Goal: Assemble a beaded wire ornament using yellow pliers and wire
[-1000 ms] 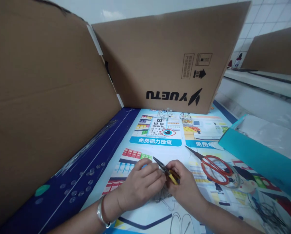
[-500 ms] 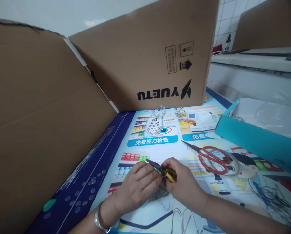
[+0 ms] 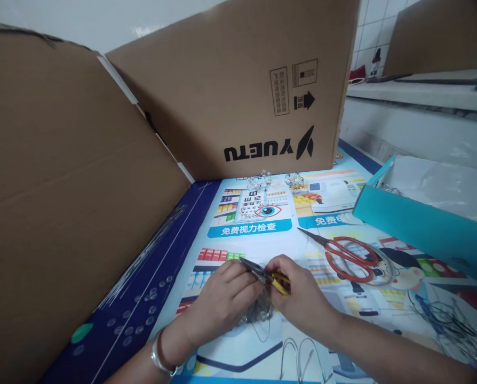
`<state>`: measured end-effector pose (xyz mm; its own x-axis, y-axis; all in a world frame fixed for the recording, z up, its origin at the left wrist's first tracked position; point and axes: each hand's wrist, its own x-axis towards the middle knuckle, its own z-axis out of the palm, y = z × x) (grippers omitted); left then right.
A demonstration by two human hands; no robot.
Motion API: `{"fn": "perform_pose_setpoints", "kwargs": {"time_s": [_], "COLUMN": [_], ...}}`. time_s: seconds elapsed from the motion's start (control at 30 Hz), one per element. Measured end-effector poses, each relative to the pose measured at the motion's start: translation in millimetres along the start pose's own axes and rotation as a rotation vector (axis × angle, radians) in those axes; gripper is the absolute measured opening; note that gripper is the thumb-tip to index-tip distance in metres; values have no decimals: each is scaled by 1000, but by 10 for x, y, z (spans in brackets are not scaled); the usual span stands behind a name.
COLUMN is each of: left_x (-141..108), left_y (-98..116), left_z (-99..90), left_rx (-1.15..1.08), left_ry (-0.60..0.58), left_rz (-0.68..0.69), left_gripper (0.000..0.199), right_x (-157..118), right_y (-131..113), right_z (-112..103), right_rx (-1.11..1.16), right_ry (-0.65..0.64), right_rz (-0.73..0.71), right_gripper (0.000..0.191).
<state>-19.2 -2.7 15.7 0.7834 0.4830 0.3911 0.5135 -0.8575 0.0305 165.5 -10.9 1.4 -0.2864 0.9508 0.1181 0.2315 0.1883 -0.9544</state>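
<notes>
In the head view, my right hand (image 3: 300,290) is closed round a pair of long-nose pliers (image 3: 279,284) with yellow handles. Its dark jaws point left, across the fingertips of my left hand (image 3: 226,293). That left hand is curled shut, knuckles up, and its fingers hide what they grip. Just below both hands, a tangle of thin wire with clear beads (image 3: 261,312) shows, a thin loop hanging from it; I cannot tell which fingers touch it. Bent silvery wires (image 3: 298,360) lie nearer to me.
Red-handled scissors (image 3: 352,258) lie to the right, over a coil of wire. Beyond them stands a teal box (image 3: 418,218). Clear beaded pieces (image 3: 261,181) sit at the back by a cardboard panel (image 3: 238,96). Another wire heap (image 3: 450,325) lies at the right edge.
The view has shifted slightly. Both hands keep nearly the same pose with the pliers across the left fingertips. A little more of the wire tangle shows beneath them.
</notes>
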Motion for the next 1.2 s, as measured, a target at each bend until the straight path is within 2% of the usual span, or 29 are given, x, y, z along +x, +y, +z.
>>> {"fn": "perform_pose_setpoints", "kwargs": {"time_s": [0.17, 0.27, 0.5, 0.63, 0.77, 0.87, 1.0, 1.2], "left_x": [-12, -21, 13, 12, -21, -50, -77, -78], "left_y": [-57, -77, -75, -88, -141, -176, -183, -170], "left_z": [51, 59, -42, -88, -81, -76, -88, -104], "left_rx": [-127, -152, -444, -553, -546, -539, -542, -535], "left_ry": [108, 133, 214, 263, 295, 316, 330, 305], "left_rz": [-63, -105, -332, -449, -514, -535, -548, -578], "left_gripper": [20, 18, 6, 9, 10, 10, 10, 10], "right_x": [-13, -16, 68, 139, 144, 113, 93, 114], "right_y": [-15, -21, -5, 17, -7, -49, -86, -94], "right_z": [31, 29, -136, -267, -340, -325, -265, -269], "right_rx": [-9, -30, -151, -361, -691, -921, -1070, -1257], "right_ry": [7, 10, 12, 37, 30, -21, 14, -3], "right_rz": [33, 61, 63, -49, -324, -451, -542, -653], "right_gripper": [24, 20, 15, 17, 23, 28, 30, 27]}}
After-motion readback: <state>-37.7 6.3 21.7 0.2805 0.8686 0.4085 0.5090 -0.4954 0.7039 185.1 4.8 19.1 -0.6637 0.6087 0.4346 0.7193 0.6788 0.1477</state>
